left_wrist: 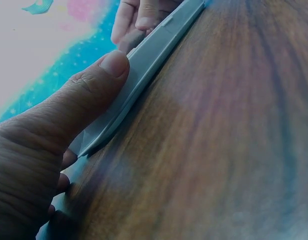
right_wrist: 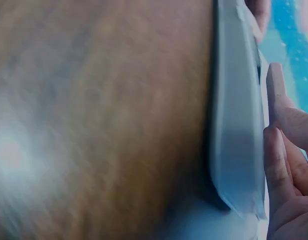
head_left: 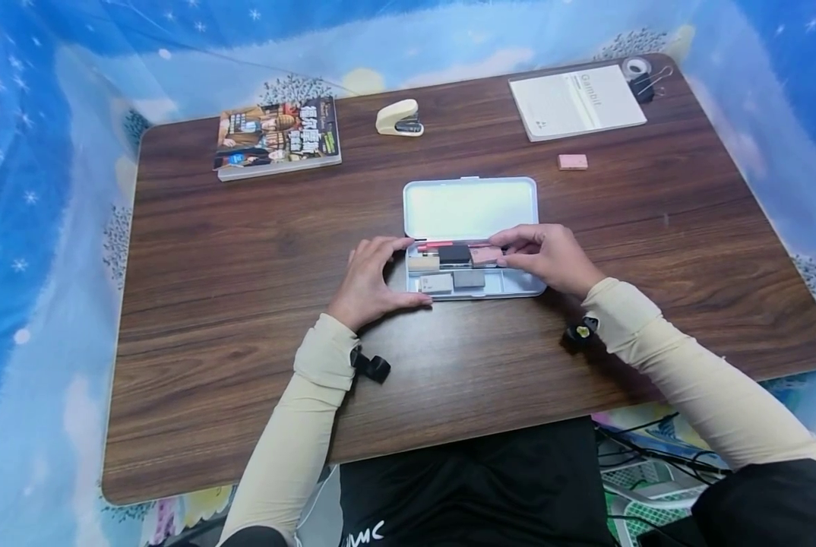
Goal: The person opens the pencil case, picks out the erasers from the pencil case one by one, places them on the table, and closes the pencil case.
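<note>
Over the open case point(head_left: 472, 289), right hand point(head_left: 548, 258) pinches pink eraser point(head_left: 486, 256).

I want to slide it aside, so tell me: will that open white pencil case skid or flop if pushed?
The pencil case looks like rigid plastic, so probably stiff. On the smooth wooden table it would likely skid easily; the left hand is bracing its edge. The open lid may swing.
</note>
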Motion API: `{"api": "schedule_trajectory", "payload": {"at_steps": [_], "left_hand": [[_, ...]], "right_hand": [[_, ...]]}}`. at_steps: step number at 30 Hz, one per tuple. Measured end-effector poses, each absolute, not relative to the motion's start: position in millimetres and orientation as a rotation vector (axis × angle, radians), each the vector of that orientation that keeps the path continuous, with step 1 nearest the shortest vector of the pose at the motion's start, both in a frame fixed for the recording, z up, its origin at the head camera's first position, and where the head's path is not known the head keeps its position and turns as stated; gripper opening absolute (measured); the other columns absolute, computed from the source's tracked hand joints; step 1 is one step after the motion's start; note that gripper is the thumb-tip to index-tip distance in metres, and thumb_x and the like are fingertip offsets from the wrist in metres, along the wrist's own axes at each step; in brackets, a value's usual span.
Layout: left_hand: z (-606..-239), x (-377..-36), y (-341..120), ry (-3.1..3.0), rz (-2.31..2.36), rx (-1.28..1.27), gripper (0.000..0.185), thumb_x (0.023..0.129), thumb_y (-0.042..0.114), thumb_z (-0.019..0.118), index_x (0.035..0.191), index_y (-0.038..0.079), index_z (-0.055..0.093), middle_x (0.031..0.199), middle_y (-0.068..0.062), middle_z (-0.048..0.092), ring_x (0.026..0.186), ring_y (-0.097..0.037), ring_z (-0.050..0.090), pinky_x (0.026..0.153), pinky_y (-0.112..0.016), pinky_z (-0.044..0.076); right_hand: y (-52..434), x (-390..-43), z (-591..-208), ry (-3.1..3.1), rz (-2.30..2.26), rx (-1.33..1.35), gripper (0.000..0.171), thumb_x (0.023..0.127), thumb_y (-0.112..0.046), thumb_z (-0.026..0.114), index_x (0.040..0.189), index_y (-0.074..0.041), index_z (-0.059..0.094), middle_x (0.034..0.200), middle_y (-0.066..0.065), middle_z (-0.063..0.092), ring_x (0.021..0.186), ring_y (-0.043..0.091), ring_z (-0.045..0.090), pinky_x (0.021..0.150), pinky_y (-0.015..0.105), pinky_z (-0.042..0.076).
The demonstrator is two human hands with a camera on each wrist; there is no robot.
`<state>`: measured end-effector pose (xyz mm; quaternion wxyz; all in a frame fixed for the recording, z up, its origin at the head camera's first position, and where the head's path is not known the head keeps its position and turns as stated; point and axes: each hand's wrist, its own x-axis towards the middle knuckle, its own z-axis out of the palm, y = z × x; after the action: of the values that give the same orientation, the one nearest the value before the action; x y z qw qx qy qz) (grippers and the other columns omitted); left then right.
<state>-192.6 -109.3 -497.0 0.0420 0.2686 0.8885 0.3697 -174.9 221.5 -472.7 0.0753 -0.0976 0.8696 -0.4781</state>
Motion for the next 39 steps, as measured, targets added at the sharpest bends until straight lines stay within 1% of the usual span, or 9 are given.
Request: {"api": "schedule_trajectory", "payload": {"at_steps": [5,9,12,14,20,25,28,33,39], "left_hand": [[-497.1,-193.2,-110.8,2.717,1.126,0.809,0.102,0.066,0.047,0.101,0.150,0.011,0.057,0.142,-0.013,0.060,0.126,-0.031,0.049,0.104,-0.051,0.035],[-496.8,-193.3,-111.6,2.713,1.120,0.796,0.102,0.065,0.047,0.101,0.150,0.011,0.057,0.142,-0.012,0.060,0.127,-0.031,0.049,0.105,-0.051,0.035],[-496.5,-194.0,-111.2,2.715,1.116,0.794,0.102,0.065,0.047,0.101,0.150,0.011,0.057,0.142,-0.012,0.060,0.127,-0.031,0.049,0.106,-0.051,0.035],[-496.6,-194.1,-110.8,2.715,1.112,0.796,0.102,0.066,0.047,0.101,0.150,0.011,0.057,0.142,-0.012,0.060,0.127,-0.031,0.049,0.106,-0.051,0.035],[-497.4,-191.7,-110.0,2.703,1.122,0.810,0.102,0.066,0.048,0.101,0.150,0.011,0.057,0.142,-0.013,0.060,0.127,-0.031,0.049,0.106,-0.051,0.035],[-497.8,-189.6,-111.9,2.716,1.143,0.805,0.102,0.064,0.045,0.102,0.149,0.011,0.057,0.141,-0.012,0.061,0.126,-0.031,0.049,0.105,-0.051,0.036],[-497.2,-189.6,-112.1,2.716,1.139,0.813,0.102,0.064,0.045,0.102,0.149,0.010,0.058,0.142,-0.013,0.061,0.125,-0.031,0.050,0.104,-0.051,0.036],[-498.2,-190.4,-110.0,2.709,1.152,0.839,0.102,0.064,0.045,0.102,0.149,0.011,0.057,0.142,-0.013,0.061,0.125,-0.032,0.050,0.104,-0.051,0.036],[-499.6,-191.1,-109.5,2.703,1.163,0.827,0.100,0.065,0.043,0.102,0.149,0.010,0.058,0.142,-0.014,0.061,0.126,-0.033,0.050,0.105,-0.052,0.035]], "right_hand": [[236.7,-182.2,-468.1,2.553,-1.608,-0.190,0.028,0.094,-0.003,0.079,0.122,-0.001,0.077,0.111,0.009,0.078,0.087,0.008,0.069,0.073,0.019,0.053],[270.7,-195.4,-461.7,2.506,-1.814,-0.005,0.031,0.093,-0.001,0.079,0.124,0.000,0.076,0.108,-0.001,0.079,0.091,0.007,0.069,0.077,0.019,0.052],[308.8,-211.2,-461.1,2.569,-1.896,0.118,0.033,0.093,0.001,0.079,0.125,-0.004,0.076,0.104,-0.012,0.078,0.094,0.003,0.070,0.081,0.015,0.051],[334.1,-222.3,-463.0,2.647,-1.876,0.190,0.033,0.093,0.002,0.078,0.125,-0.007,0.078,0.101,-0.017,0.077,0.091,0.000,0.068,0.079,0.013,0.050],[384.2,-251.6,-467.3,2.724,-1.768,0.383,0.036,0.094,0.001,0.078,0.128,-0.011,0.078,0.097,-0.024,0.074,0.087,-0.007,0.066,0.076,0.009,0.046],[402.3,-273.3,-472.0,2.834,-1.545,0.406,0.037,0.096,-0.008,0.078,0.133,-0.011,0.075,0.097,-0.031,0.071,0.085,-0.012,0.062,0.077,0.009,0.043],[410.8,-280.2,-475.3,2.852,-1.441,0.436,0.037,0.097,-0.010,0.077,0.134,-0.011,0.074,0.093,-0.033,0.068,0.083,-0.015,0.060,0.076,0.009,0.042],[418.2,-280.3,-479.3,2.807,-1.432,0.480,0.041,0.098,-0.009,0.076,0.138,-0.005,0.070,0.087,-0.033,0.067,0.079,-0.016,0.061,0.073,0.008,0.043],[418.8,-280.2,-482.1,2.764,-1.471,0.481,0.044,0.098,-0.010,0.076,0.141,-0.007,0.068,0.092,-0.032,0.069,0.081,-0.015,0.062,0.077,0.006,0.045]]}}
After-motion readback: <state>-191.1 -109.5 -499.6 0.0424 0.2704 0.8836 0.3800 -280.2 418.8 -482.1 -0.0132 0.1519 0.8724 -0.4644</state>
